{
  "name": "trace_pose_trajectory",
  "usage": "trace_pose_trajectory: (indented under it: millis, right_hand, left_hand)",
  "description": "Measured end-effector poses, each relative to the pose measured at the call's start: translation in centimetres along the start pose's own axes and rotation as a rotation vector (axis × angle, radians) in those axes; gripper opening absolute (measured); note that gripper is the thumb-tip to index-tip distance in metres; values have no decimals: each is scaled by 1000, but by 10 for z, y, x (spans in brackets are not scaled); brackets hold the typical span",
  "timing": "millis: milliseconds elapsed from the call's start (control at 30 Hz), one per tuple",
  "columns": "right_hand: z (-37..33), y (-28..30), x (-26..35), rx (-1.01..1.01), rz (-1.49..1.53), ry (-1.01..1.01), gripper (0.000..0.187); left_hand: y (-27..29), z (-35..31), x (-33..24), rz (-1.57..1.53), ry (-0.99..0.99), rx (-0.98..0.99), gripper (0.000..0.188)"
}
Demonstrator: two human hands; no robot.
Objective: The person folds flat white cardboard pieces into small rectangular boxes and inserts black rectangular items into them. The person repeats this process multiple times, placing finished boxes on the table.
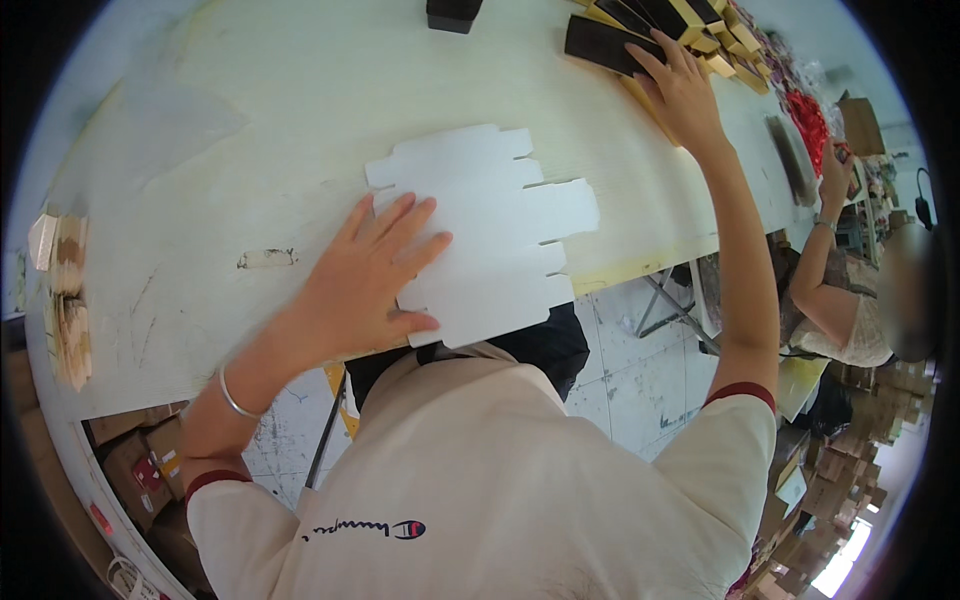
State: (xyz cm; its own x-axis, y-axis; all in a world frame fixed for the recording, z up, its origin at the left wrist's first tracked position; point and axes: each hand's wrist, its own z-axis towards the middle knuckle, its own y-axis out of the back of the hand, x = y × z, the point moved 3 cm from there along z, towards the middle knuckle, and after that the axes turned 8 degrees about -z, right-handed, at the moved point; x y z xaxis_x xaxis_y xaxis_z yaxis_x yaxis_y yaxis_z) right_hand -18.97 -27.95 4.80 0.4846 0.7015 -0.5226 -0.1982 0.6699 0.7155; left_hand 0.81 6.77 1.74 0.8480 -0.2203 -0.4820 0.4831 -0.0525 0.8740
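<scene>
A white die-cut carton blank (490,240), unfolded with slotted flaps, lies flat at the table's near edge and overhangs it slightly. My left hand (385,255) rests on its left side, fingers spread and pressing down. Up at the far right, my right hand (680,90) reaches to a pile of black and gold boxes (690,20). Its fingers lie over the end of a black box (600,45) at the pile's near left. Whether they grip that box or only touch it, I cannot tell.
Another black box (453,14) stands at the table's far edge. Folded card pieces (68,300) are stacked at the far left of the pale table (200,230). To the right, a co-worker's arm (825,240) reaches over the table near red material (806,125). Cartons (840,470) are piled behind.
</scene>
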Motion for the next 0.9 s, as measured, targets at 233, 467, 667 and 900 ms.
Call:
trace_pose_trajectory:
  millis: [233,467,667,900]
  right_hand:
    - [31,1,25,195,-2,-61,47]
    - [12,40,51,-207,330,-20,46]
    - [-34,126,116,2,897,7,47]
    - [-35,115,154,147,1122,66,28]
  left_hand:
    - [9,16,-29,10,40,56,61]
    - [-1,8,-12,-1,-105,-290,21]
    - [20,18,-3,-293,146,-301,8]
    - [18,25,7,-528,283,-311,12]
